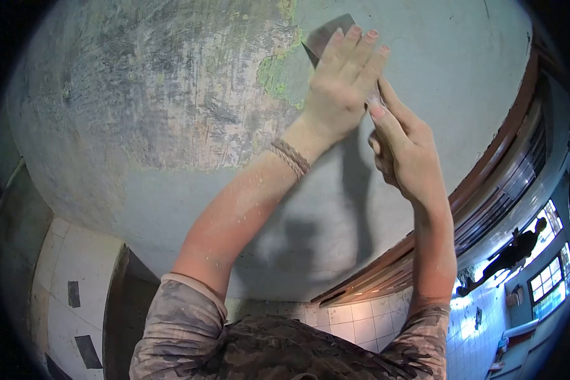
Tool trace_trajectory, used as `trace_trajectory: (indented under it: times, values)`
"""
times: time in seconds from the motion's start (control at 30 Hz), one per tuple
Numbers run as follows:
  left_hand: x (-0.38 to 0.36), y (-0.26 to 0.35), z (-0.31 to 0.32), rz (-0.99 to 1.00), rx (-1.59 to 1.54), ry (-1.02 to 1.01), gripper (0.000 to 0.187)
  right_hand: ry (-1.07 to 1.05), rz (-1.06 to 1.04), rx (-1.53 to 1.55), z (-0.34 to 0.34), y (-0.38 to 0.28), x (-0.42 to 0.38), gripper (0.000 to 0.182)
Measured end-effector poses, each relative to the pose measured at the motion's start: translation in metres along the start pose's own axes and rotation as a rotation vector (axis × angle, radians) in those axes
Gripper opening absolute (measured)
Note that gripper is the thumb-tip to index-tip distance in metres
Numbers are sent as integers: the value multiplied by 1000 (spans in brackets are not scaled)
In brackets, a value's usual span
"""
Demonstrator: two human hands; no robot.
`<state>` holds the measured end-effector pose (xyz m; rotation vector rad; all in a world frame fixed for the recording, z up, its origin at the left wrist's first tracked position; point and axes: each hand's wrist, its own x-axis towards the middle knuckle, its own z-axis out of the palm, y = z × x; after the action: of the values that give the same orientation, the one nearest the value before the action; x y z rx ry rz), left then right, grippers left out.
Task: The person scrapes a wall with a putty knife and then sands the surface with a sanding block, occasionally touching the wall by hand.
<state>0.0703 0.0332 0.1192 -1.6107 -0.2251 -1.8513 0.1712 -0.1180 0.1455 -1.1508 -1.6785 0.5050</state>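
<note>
A flat metal scraper (326,37) lies with its blade against the painted wall (437,57), at the edge of a patch of scraped, mottled surface (190,82). My right hand (408,142) is closed around the scraper's handle, which is mostly hidden by the fingers. My left hand (345,85) presses flat on the back of the scraper, its fingers stretched out over the blade. Green paint remnants (282,76) show just left of the blade. A braided band circles my left wrist.
Wooden trim (367,272) borders the wall at the lower right. Beyond it, a person (513,253) in dark clothes stands near bright windows (546,282). Tiled floor (361,320) shows below, and a pale ledge with dark patches (88,285) is at the lower left.
</note>
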Motion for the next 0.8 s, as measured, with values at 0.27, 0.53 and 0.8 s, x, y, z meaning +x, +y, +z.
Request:
trace_trajectory:
  times: [0.27,0.53,0.8]
  values:
    - [1,9,6,-105,132,43,57,-28,-131,-264,-11,-1,14,49]
    - [-1,27,14,-164,33,5,60,-18,98,-300,-21,-28,2,48]
    - [2,24,15,-148,-45,21,57,0,127,-329,-30,-30,0,49]
